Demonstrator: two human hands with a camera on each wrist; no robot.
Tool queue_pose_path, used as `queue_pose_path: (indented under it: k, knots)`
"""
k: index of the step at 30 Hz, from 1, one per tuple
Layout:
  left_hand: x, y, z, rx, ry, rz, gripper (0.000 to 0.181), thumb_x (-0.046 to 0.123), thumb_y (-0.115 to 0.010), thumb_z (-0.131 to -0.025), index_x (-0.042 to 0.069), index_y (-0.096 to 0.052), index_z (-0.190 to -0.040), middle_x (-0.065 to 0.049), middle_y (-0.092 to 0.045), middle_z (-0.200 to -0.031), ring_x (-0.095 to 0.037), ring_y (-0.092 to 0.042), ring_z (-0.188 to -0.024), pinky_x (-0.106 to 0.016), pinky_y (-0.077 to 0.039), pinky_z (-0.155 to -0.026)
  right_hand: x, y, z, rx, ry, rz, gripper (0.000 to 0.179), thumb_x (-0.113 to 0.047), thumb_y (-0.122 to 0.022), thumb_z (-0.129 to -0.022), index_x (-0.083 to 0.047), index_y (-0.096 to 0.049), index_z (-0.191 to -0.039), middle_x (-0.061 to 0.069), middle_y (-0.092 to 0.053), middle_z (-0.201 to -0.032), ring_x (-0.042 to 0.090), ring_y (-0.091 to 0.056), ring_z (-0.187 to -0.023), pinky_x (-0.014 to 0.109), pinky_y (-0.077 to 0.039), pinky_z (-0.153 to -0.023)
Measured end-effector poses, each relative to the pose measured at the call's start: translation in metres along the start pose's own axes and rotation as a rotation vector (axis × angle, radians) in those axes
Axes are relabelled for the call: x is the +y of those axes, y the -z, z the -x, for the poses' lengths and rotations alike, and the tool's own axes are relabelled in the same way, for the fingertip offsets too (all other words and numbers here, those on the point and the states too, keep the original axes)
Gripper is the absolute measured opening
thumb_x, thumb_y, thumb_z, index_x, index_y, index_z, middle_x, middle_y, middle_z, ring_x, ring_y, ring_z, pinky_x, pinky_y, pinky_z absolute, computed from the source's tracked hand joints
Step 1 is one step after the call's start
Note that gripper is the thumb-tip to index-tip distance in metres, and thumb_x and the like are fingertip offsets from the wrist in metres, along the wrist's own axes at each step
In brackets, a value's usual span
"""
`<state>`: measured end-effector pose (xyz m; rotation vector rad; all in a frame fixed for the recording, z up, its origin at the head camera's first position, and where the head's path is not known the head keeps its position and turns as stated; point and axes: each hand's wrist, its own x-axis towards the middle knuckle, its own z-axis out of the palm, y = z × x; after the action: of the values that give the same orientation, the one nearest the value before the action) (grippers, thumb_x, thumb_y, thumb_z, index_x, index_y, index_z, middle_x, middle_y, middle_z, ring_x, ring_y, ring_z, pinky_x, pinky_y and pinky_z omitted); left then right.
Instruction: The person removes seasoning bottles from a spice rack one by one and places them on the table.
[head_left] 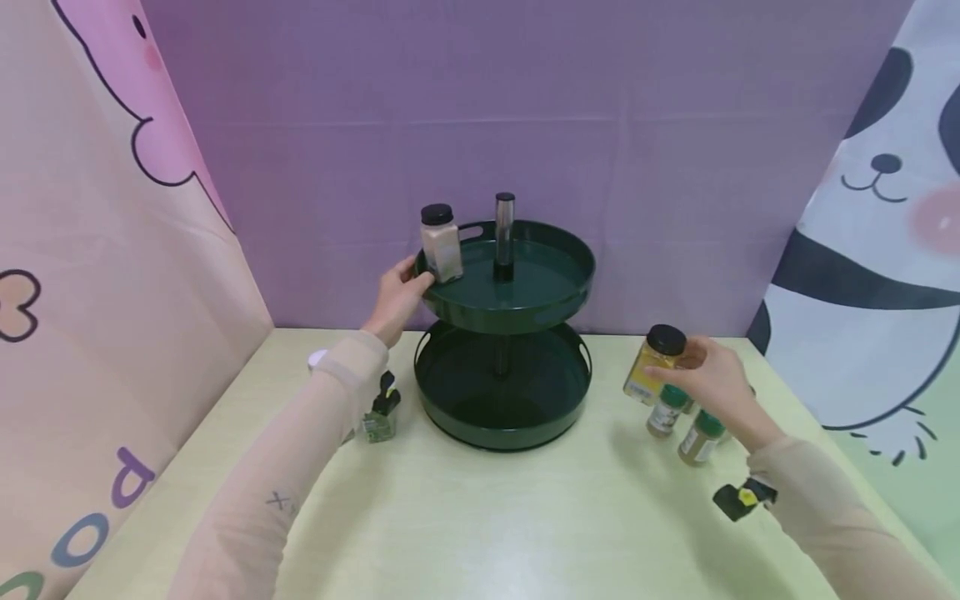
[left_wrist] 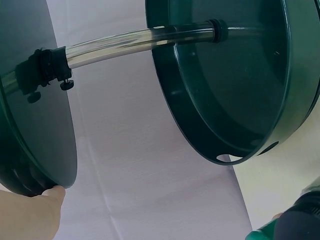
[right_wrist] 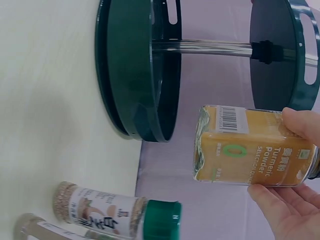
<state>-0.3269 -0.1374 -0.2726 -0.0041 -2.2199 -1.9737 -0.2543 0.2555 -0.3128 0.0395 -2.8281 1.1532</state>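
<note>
A dark green two-tier round tray rack (head_left: 504, 321) stands at the table's back. On its upper tier, at the left edge, is a black-capped jar of pale powder (head_left: 442, 250). My left hand (head_left: 397, 298) grips the upper tier's rim beside that jar; the left wrist view shows a digit against the rim, the others hidden. Right of the rack, my right hand (head_left: 712, 379) holds a black-capped turmeric powder jar (right_wrist: 250, 145) off the table, thumb on one side and fingers on the other. The lower tier (head_left: 502, 433) holds nothing visible.
Green-capped spice bottles (head_left: 701, 437) stand on the table below my right hand, partly hidden by it. Near my left forearm is a small glass jar (head_left: 380, 423), half covered by the wrist strap. A purple cloth (head_left: 375, 167) hangs behind the rack.
</note>
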Motion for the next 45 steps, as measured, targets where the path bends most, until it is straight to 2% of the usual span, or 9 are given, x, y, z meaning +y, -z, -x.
queue_pose_path:
  k: [5, 12, 20, 27, 38, 45]
  knots:
    - [0.0, 0.001, -0.001, 0.0, -0.004, -0.011, 0.057, 0.013, -0.047, -0.09, 0.006, -0.028, -0.143, -0.012, -0.038, -0.144, -0.019, -0.037, -0.131, -0.033, -0.033, -0.108, 0.008, -0.004, 0.004, -0.024, 0.001, 0.009, 0.08, -0.055, -0.066, -0.074, 0.003, -0.045, -0.124, 0.026, -0.052, -0.122, 0.037, -0.051, -0.11, 0.05, -0.045, -0.088]
    - [0.0, 0.0, -0.001, 0.001, -0.016, -0.018, 0.056, 0.013, -0.048, -0.09, 0.005, -0.03, -0.143, -0.011, -0.04, -0.142, -0.019, -0.038, -0.13, -0.033, -0.033, -0.108, 0.019, -0.009, 0.006, -0.007, 0.021, 0.043, 0.077, -0.053, -0.068, -0.073, 0.004, -0.047, -0.121, 0.026, -0.057, -0.117, 0.037, -0.055, -0.106, 0.048, -0.048, -0.084]
    - [0.004, 0.0, 0.003, -0.011, 0.005, -0.021, 0.058, 0.012, -0.047, -0.091, 0.004, -0.025, -0.144, -0.012, -0.036, -0.145, -0.02, -0.035, -0.132, -0.034, -0.031, -0.109, 0.032, -0.016, 0.012, -0.026, 0.011, 0.0, 0.083, -0.048, -0.07, -0.074, 0.007, -0.04, -0.129, 0.029, -0.053, -0.122, 0.039, -0.053, -0.109, 0.053, -0.044, -0.09]
    - [0.0, 0.001, -0.001, -0.001, -0.001, -0.027, 0.06, 0.014, -0.047, -0.09, 0.005, -0.024, -0.144, -0.012, -0.036, -0.145, -0.019, -0.036, -0.131, -0.034, -0.033, -0.108, 0.041, -0.026, 0.014, 0.014, 0.049, 0.008, 0.074, -0.04, -0.074, -0.073, 0.008, -0.047, -0.122, 0.03, -0.057, -0.116, 0.039, -0.057, -0.104, 0.048, -0.048, -0.086]
    - [0.001, 0.0, 0.0, 0.003, -0.011, -0.03, 0.057, 0.012, -0.047, -0.09, 0.005, -0.027, -0.144, -0.013, -0.039, -0.142, -0.02, -0.04, -0.128, -0.034, -0.035, -0.106, 0.053, -0.042, 0.016, 0.016, 0.099, 0.025, 0.062, -0.034, -0.076, -0.072, 0.006, -0.053, -0.115, 0.026, -0.062, -0.109, 0.035, -0.06, -0.097, 0.043, -0.051, -0.08]
    - [0.0, 0.0, 0.001, -0.004, -0.008, -0.045, 0.058, 0.014, -0.047, -0.091, 0.006, -0.025, -0.144, -0.012, -0.037, -0.144, -0.02, -0.037, -0.13, -0.035, -0.034, -0.107, 0.058, -0.054, 0.021, -0.002, 0.078, 0.057, 0.06, -0.035, -0.077, -0.07, 0.004, -0.056, -0.111, 0.02, -0.064, -0.102, 0.028, -0.06, -0.091, 0.035, -0.051, -0.072]
